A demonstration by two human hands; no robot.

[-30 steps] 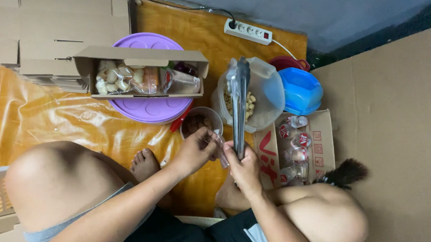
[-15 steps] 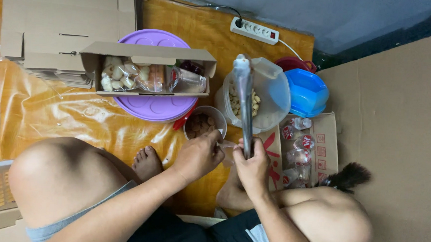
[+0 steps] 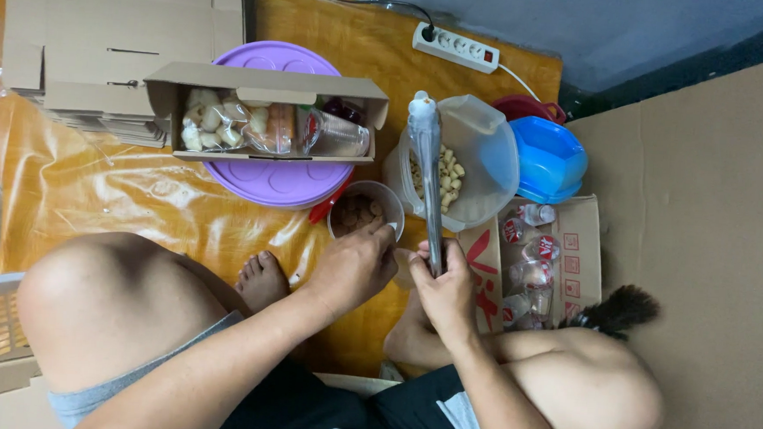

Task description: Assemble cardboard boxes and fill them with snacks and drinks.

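Both hands meet: right hand (image 3: 449,289) fingers clench long metal tongs (image 3: 427,182); left hand (image 3: 354,265) fingers grasp small clear cup's (image 3: 364,212) rim

One head-worn view — looking steeply down, close over the lap.

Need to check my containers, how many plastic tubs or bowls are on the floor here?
4: a clear tub of snacks, a blue tub, a red one mostly hidden behind both, and a small bowl by the left hand. More may be hidden.
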